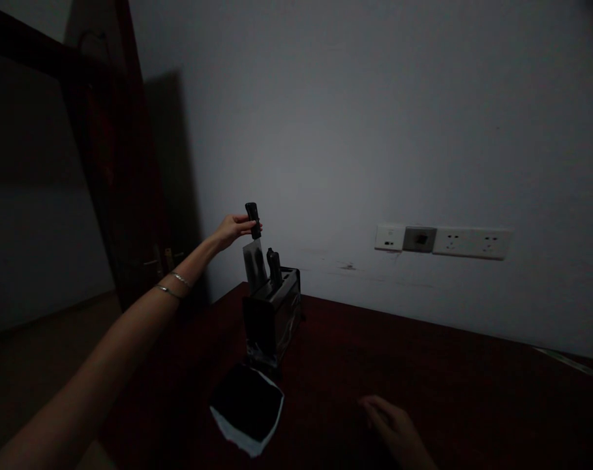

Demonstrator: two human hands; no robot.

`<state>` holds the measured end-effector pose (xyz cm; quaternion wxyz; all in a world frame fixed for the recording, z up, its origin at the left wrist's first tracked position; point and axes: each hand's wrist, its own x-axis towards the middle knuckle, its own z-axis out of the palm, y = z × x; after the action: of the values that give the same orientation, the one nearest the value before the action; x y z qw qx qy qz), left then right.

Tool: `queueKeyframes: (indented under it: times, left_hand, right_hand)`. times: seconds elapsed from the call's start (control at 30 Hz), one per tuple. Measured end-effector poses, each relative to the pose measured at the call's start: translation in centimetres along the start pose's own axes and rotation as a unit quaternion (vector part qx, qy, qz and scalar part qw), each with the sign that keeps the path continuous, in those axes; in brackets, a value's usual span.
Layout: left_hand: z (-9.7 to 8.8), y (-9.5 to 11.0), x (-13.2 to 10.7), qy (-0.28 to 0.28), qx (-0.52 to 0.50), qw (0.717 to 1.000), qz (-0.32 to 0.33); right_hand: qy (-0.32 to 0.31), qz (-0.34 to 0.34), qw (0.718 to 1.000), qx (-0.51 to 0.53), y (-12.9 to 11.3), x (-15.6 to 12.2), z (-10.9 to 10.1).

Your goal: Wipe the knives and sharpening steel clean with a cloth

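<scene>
Right now, one knife (254, 264) is in my grasp: the fingers (245, 226) of my left hand (233, 230) pinch its black handle near the top, and its single broad blade points down to the slotted top of the knife block (271, 320). I cannot tell how deep the blade sits. On that wrist I wear two thin bracelets (175, 285).

I take the block as the centre of a dial, as I face it; the gripped handle lies at about 11 o'clock. At 12, just beside the blade, at least one other black handle (275, 266) stands in the block, perhaps two overlapping. Pale marks on the block's side are too dim to read. It is on a dark red worktop (355, 339).

Between 4 and 5 o'clock, well apart, my right hand (391, 424) is loosely bent, its fingers apparently free. Near 6:30, one black, pale-rimmed object (247, 401) lies just in front of the block. At 2, four adjoining outlet panels (441, 243) line the wall (349, 143): three white, one grey. At 3, far out, lies one pale strip (570, 364). Around 10:30 stands one dark red door (139, 170).
</scene>
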<state>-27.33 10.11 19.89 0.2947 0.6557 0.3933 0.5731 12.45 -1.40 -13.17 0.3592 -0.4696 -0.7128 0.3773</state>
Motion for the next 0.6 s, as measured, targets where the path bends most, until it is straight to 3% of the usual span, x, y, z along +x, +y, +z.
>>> queueKeyframes:
  times: [0.33, 0.6]
  left_hand:
    - [-1.4, 5.4, 1.7, 0.003, 0.012, 0.999, 0.047]
    - [-1.4, 10.8, 0.7, -0.001, 0.031, 0.994, 0.109]
  right_hand:
    - [0.012, 0.008, 0.999, 0.033, 0.4, 0.0, 0.2]
    - [0.006, 0.069, 0.990, 0.122, -0.4, 0.7, 0.2]
